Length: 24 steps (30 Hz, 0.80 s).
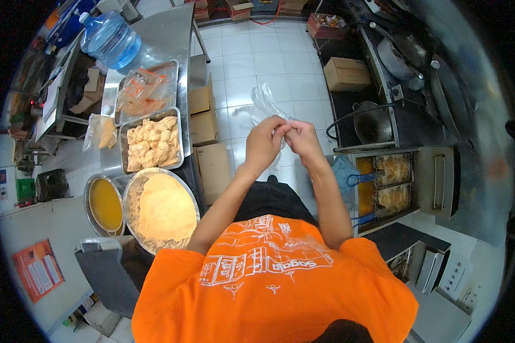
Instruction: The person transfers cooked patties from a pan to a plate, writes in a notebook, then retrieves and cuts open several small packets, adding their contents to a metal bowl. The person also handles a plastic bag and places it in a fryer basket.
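Note:
My left hand [264, 143] and my right hand [303, 140] meet in front of my body, above the tiled floor. Fingers of both are pinched together on a piece of thin clear plastic [264, 102]. The plastic sticks out beyond my left fingers, crumpled and see-through; whether it is a bag or a disposable glove I cannot tell. To the left of my hands lies a metal tray [181, 150] of battered raw chicken pieces [153, 144]. Nearer to me, a wide metal bowl [193, 197] holds pale orange flour [167, 208], beside a bowl of yellow liquid [105, 204].
A second tray [174, 86] with plastic bags and a large blue water bottle [111, 40] stand on the steel table [163, 37]. At right is a deep fryer [415, 183] with baskets of food in oil. Cardboard boxes [213, 168] stand beside the table; a wok [373, 123] sits at right.

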Tool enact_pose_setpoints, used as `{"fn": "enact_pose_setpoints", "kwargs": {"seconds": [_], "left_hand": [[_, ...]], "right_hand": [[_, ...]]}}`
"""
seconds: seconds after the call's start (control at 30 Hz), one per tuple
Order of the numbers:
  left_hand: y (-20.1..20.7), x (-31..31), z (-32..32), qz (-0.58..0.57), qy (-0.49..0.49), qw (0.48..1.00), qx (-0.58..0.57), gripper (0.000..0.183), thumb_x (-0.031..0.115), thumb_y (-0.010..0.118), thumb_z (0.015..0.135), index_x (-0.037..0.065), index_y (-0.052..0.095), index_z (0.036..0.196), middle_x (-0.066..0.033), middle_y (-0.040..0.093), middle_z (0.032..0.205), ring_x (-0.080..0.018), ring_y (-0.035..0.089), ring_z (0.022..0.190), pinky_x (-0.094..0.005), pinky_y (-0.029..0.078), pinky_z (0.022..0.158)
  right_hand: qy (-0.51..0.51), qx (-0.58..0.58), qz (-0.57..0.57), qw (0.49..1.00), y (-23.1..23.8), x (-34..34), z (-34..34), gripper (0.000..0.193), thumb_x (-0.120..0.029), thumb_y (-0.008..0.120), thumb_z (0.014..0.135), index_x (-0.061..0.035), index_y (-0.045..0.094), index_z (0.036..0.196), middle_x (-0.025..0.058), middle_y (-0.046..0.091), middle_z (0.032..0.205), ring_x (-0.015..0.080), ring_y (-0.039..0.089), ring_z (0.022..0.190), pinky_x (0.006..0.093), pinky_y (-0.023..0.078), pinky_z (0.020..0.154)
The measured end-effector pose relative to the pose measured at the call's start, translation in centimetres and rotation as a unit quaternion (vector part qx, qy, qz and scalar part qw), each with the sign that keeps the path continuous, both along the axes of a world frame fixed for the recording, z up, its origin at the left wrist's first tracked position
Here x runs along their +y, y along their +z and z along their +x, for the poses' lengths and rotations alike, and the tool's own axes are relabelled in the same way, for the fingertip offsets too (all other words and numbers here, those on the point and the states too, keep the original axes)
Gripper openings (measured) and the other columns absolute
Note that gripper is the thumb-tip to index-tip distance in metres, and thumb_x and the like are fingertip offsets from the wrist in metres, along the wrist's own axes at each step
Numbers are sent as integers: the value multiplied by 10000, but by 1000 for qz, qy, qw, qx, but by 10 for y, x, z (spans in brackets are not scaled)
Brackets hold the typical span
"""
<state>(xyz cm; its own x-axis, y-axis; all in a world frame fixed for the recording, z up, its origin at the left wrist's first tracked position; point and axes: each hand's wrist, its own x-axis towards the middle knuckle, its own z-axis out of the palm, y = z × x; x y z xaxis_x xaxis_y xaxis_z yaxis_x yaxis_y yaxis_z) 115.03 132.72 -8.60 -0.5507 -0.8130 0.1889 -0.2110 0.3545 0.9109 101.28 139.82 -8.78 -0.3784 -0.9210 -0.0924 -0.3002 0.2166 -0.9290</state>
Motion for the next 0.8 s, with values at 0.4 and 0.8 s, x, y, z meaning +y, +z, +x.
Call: {"fn": "enact_pose_setpoints", "kwargs": {"seconds": [0.4, 0.8], "left_hand": [[6, 14, -13, -65, -25, 997, -20, 135, 149, 683, 949, 54, 660, 1042, -146, 691, 994, -387, 671, 883, -460, 527, 735], [23, -16, -29, -7, -7, 998, 66, 120, 130, 663, 956, 11, 654, 973, -165, 676, 935, -395, 645, 846, -428, 521, 736]], "right_hand": [[-87, -624, -206, 748, -24, -14, 9, 449, -217, 433, 1108, 57, 482, 1461, 170, 620, 1387, 311, 615, 1252, 420, 505, 1086], [-19, 293, -46, 955, -15, -28, -8, 279, -63, 522, 1007, 22, 616, 1256, 241, 665, 1216, 397, 652, 1108, 468, 540, 924]]}}
